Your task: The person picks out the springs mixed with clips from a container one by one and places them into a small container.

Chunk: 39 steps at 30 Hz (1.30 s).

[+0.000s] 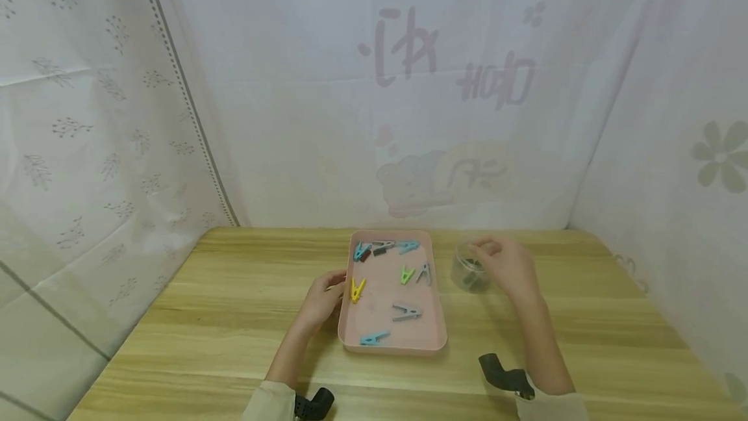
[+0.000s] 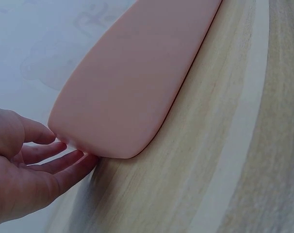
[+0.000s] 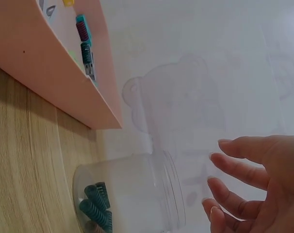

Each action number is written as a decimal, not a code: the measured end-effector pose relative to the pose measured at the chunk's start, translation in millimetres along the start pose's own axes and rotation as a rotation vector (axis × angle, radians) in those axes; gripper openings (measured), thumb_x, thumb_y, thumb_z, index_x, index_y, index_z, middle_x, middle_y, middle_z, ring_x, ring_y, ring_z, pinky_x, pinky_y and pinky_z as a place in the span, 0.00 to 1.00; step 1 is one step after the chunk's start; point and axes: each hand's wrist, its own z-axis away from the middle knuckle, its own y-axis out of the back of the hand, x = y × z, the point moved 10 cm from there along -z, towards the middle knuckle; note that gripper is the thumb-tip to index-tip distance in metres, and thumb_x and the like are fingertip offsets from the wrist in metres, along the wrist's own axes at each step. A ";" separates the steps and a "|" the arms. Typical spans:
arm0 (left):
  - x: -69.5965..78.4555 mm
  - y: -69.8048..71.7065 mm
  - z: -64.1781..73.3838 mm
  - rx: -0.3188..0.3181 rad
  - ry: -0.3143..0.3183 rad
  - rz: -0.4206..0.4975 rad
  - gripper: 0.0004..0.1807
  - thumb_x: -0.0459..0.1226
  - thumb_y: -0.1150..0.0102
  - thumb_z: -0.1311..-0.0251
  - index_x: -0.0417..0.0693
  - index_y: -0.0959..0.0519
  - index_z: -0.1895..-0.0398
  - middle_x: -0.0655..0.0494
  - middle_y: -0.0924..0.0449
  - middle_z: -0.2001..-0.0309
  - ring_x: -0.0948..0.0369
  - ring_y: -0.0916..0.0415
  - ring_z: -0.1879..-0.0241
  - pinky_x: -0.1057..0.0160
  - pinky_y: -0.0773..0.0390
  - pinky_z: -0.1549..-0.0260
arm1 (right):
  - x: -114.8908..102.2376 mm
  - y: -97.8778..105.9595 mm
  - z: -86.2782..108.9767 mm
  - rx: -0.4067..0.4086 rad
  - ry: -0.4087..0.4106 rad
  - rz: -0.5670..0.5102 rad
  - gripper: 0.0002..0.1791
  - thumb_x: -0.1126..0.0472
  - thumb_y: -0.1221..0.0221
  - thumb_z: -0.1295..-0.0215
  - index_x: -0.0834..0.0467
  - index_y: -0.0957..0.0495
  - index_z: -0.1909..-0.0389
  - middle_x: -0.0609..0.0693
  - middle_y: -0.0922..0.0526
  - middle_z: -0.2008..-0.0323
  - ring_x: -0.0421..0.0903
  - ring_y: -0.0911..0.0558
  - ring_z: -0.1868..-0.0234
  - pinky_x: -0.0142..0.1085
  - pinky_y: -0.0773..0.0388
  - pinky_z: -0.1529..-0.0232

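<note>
A pink tray (image 1: 382, 336) holds several clothespins, among them a yellow clothespin (image 1: 358, 290), a light green clothespin (image 1: 406, 274) and a grey clothespin (image 1: 406, 311). Two small ribbed pieces, a dark red one (image 1: 365, 255) and a dark green one (image 1: 380, 252), lie near its far end. Fingertips of my left hand (image 1: 321, 299) rest against the tray's left wall, shown closely in the left wrist view. To the right stands a clear plastic jar (image 3: 130, 187) with several dark green ribbed pieces (image 3: 94, 206) at its bottom. Above its mouth, my right hand (image 3: 256, 182) has loosely bent fingers and nothing in them.
The tray and jar stand side by side on a wood-grain table (image 1: 234, 317). Pale printed curtains (image 1: 315, 115) enclose the table at the back and both sides. Black wrist mounts, left (image 1: 315, 404) and right (image 1: 504, 375), sit at the sleeves.
</note>
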 end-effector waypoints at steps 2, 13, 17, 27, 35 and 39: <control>1.5 -1.0 -0.4 -0.004 -0.004 0.007 0.22 0.31 0.54 0.25 0.24 0.32 0.35 0.29 0.30 0.38 0.40 0.26 0.41 0.48 0.21 0.44 | -3.0 -0.6 -0.8 0.006 0.000 -0.010 0.21 0.49 0.43 0.27 0.61 0.19 0.47 0.67 0.17 0.51 0.63 0.19 0.52 0.47 0.18 0.63; 2.3 -1.3 0.7 -0.009 -0.011 -0.010 0.21 0.30 0.55 0.25 0.23 0.33 0.35 0.28 0.30 0.39 0.39 0.26 0.40 0.47 0.21 0.44 | -18.4 -14.4 1.7 0.024 0.041 -0.061 0.20 0.49 0.43 0.27 0.61 0.19 0.47 0.66 0.17 0.51 0.62 0.17 0.52 0.51 0.15 0.60; 2.0 -1.1 1.2 -0.007 -0.009 -0.007 0.21 0.30 0.55 0.25 0.24 0.32 0.35 0.29 0.30 0.39 0.39 0.26 0.41 0.48 0.21 0.44 | -23.4 -20.1 2.0 0.027 0.064 -0.050 0.19 0.49 0.43 0.27 0.60 0.19 0.48 0.64 0.16 0.52 0.61 0.16 0.53 0.50 0.16 0.60; 0.2 -0.7 1.3 0.000 0.006 -0.009 0.22 0.32 0.53 0.25 0.25 0.32 0.35 0.29 0.29 0.39 0.41 0.24 0.43 0.49 0.19 0.47 | -31.2 -29.1 3.0 0.020 0.094 -0.068 0.17 0.52 0.42 0.27 0.60 0.18 0.50 0.62 0.15 0.55 0.59 0.16 0.55 0.53 0.17 0.56; 2.2 -1.2 1.0 -0.002 -0.007 -0.006 0.22 0.32 0.53 0.26 0.25 0.32 0.35 0.29 0.29 0.39 0.40 0.25 0.42 0.47 0.20 0.45 | -40.2 -32.9 3.7 0.032 0.112 -0.065 0.14 0.54 0.40 0.29 0.60 0.16 0.52 0.62 0.14 0.57 0.56 0.15 0.59 0.48 0.16 0.60; 1.9 -0.6 0.6 0.002 -0.012 -0.012 0.21 0.31 0.53 0.26 0.24 0.31 0.36 0.29 0.29 0.39 0.39 0.25 0.41 0.46 0.22 0.43 | -44.0 -35.9 4.0 0.028 0.134 -0.071 0.14 0.54 0.38 0.30 0.60 0.16 0.52 0.61 0.14 0.57 0.55 0.15 0.60 0.46 0.15 0.61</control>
